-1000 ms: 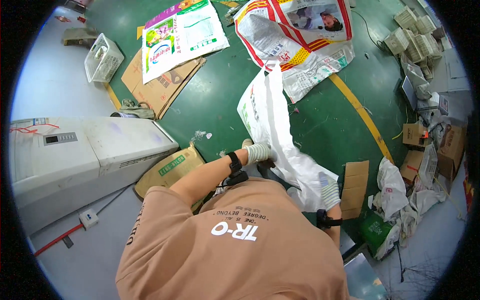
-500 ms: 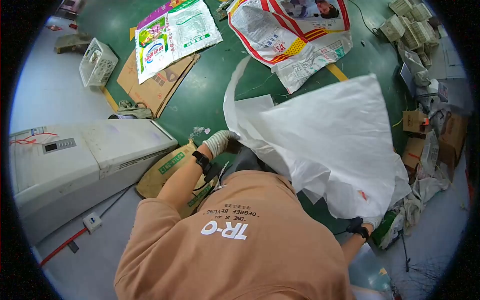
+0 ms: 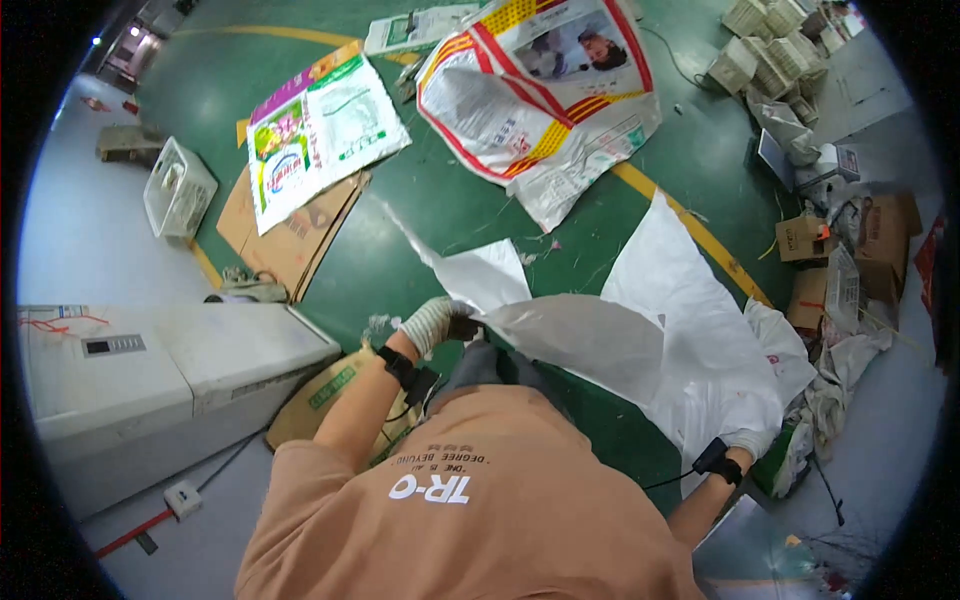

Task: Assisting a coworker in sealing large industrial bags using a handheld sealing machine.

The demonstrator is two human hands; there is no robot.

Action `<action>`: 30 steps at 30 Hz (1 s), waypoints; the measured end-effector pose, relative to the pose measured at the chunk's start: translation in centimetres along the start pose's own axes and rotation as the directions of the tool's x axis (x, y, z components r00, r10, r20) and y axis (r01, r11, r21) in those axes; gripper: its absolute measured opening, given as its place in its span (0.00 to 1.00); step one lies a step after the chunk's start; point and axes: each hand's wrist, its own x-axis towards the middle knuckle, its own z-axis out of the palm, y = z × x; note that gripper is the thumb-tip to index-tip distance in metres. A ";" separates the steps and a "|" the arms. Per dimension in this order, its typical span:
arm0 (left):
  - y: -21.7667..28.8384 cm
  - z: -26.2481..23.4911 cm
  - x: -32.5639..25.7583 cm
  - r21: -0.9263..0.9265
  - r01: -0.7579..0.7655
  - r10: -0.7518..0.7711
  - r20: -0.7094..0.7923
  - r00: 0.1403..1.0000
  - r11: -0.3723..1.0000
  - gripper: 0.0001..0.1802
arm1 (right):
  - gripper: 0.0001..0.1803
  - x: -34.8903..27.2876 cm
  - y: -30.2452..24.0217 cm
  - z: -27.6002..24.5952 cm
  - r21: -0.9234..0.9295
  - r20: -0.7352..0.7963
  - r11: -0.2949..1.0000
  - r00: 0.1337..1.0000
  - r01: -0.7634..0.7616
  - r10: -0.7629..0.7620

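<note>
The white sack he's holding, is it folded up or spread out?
Spread out: the white sack stretches wide between the left hand and right hand, over the green floor.

Counted on green floor (image 3: pixel 400 240): two printed woven sacks (image 3: pixel 322 130) (image 3: pixel 540 90), one white plastic sheet (image 3: pixel 680 330), one clear crate (image 3: pixel 178 190), two gloved hands (image 3: pixel 432 322) (image 3: pixel 748 440) seen

Both gloved hands, left hand (image 3: pixel 435 325) and right hand (image 3: pixel 748 441), grip a white sack (image 3: pixel 680 340).

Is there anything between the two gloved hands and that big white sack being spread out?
Nothing visible: the left hand grips the white sack at its upper edge and the right hand grips its lower edge directly.
</note>
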 end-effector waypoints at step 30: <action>6.9 2.8 0.9 0.127 -0.587 0.591 0.015 0.807 0.799 0.07 | 0.33 10.0 -7.7 4.9 -0.220 0.387 0.625 0.655 0.749 -0.649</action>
